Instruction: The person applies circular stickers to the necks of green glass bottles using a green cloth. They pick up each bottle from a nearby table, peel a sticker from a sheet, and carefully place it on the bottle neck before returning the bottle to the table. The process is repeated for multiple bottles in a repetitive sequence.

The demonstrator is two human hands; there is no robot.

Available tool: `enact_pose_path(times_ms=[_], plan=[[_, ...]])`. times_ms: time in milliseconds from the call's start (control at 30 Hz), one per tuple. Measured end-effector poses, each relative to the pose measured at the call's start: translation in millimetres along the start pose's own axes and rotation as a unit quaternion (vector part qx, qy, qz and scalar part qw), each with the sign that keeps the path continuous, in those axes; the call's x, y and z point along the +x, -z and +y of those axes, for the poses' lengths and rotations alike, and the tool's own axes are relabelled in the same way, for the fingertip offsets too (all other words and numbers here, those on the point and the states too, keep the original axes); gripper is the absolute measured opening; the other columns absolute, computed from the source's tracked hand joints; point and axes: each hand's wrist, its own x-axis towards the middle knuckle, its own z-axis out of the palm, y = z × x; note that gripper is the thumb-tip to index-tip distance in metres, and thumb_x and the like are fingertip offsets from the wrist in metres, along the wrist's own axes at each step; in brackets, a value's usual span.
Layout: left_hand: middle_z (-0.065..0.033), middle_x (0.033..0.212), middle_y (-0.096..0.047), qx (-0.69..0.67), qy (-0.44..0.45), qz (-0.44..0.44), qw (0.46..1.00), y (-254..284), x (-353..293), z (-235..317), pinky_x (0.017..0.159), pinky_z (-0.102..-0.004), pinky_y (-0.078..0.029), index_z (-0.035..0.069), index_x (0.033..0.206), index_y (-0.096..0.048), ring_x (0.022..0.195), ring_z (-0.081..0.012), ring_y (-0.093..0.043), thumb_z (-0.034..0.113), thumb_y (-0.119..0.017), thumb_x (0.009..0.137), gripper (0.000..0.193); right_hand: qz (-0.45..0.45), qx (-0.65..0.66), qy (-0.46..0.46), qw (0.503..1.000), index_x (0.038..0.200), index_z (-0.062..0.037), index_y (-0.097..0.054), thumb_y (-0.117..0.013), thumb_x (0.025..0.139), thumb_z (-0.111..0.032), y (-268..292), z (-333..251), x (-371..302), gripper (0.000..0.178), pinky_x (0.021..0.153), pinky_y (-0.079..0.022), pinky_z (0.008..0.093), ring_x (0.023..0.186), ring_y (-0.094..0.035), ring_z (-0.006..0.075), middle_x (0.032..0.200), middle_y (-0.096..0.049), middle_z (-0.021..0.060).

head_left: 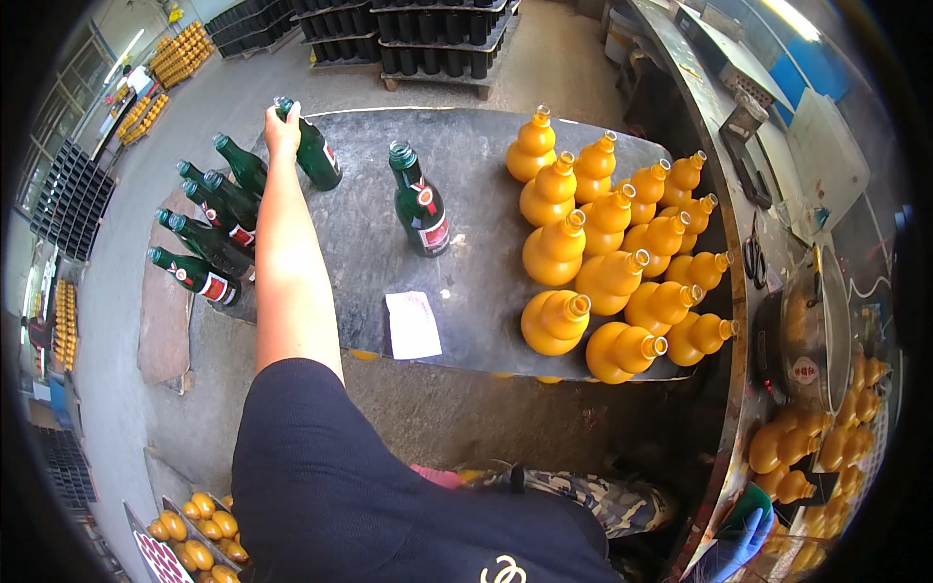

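Observation:
My left arm reaches far across the dark table, and my bare left hand (283,131) is closed around the neck of a green glass bottle (317,158). A second green bottle (424,209) with a red label and a medal-shaped sticker stands alone near the middle of the table. Left of my forearm, several more green bottles (207,277) stand in a cluster, partly hidden by the arm. At the lower right edge, my right hand (750,546) in a blue glove is closed on a dark green object (744,507), whose kind I cannot make out.
Several orange gourd-shaped bottles (609,280) stand in rows on the table's right. A white paper (413,325) lies at its near edge. On the bench at right are scissors (754,255) and a large metal pot (818,330). Crated orange bottles (199,555) sit lower left.

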Motion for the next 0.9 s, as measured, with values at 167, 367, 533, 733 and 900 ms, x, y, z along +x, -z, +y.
enact_pose_path(times_ms=[167, 367, 533, 733, 900], plan=[[-0.0158, 0.102, -0.066, -0.042, -0.052, 0.002, 0.998, 46.2, -34.3, 4.0, 0.087, -0.0363, -0.047, 0.0, 0.115, -0.054, 0.097, -0.0274, -0.064, 0.035, -0.063, 0.09, 0.044, -0.084, -0.342, 0.331, 0.875, 0.117, -0.002, -0.06, -0.051, 0.097, -0.027, 15.4, 15.6, 7.2, 0.034, 0.089, -0.048, 0.0411, 0.099, -0.06, 0.0266, 0.114, -0.063, 0.014], [-0.009, 0.104, -0.065, -0.38, -0.033, -0.204, 0.902, 143.6, -91.5, 117.2, 0.09, -0.0298, -0.047, 0.001, 0.12, -0.053, 0.099, -0.0168, -0.061, 0.025, -0.05, 0.1, 0.031, -0.25, 0.602, -0.167, 0.74, 0.117, -0.0101, -0.061, -0.04, 0.099, -0.038, 57.8, 131.0, 41.1, 0.04, 0.096, -0.041, 0.0479, 0.098, -0.061, 0.0272, 0.117, -0.064, 0.0092], [-0.0137, 0.109, -0.061, -0.452, -0.033, -0.38, 0.807, 211.4, -152.9, 219.7, 0.094, -0.0353, -0.047, -0.004, 0.127, -0.046, 0.106, -0.0233, -0.06, 0.03, -0.043, 0.102, 0.042, -0.152, 0.489, -0.037, 0.858, 0.126, -0.0067, -0.052, -0.039, 0.102, -0.02, 23.5, 85.4, 3.7, 0.03, 0.041, -0.024, 0.0178, 0.045, -0.031, 0.0048, 0.075, -0.045, -0.0004], [-0.0151, 0.108, -0.06, -0.569, -0.03, -0.554, 0.607, 212.1, -250.0, 341.3, 0.094, -0.0445, -0.048, -0.005, 0.128, -0.043, 0.103, -0.0276, -0.062, 0.037, -0.048, 0.098, 0.052, -0.247, 0.316, -0.096, 0.911, 0.093, -0.0061, -0.062, -0.046, 0.098, -0.027, 16.9, 55.7, -38.8, 0.027, 0.041, -0.023, 0.0182, 0.045, -0.032, 0.0014, 0.063, -0.051, -0.0043], [-0.0156, 0.109, -0.057, -0.59, -0.034, -0.658, 0.466, 191.1, -343.9, 421.6, 0.096, -0.0447, -0.049, -0.006, 0.129, -0.041, 0.104, -0.0283, -0.061, 0.039, -0.049, 0.098, 0.055, -0.416, 0.331, -0.088, 0.842, 0.123, -0.0002, -0.057, -0.057, 0.087, -0.012, 13.8, 46.1, -55.0, 0.038, 0.07, -0.048, 0.0202, 0.081, -0.059, 0.008, 0.109, -0.065, 0.0091]])
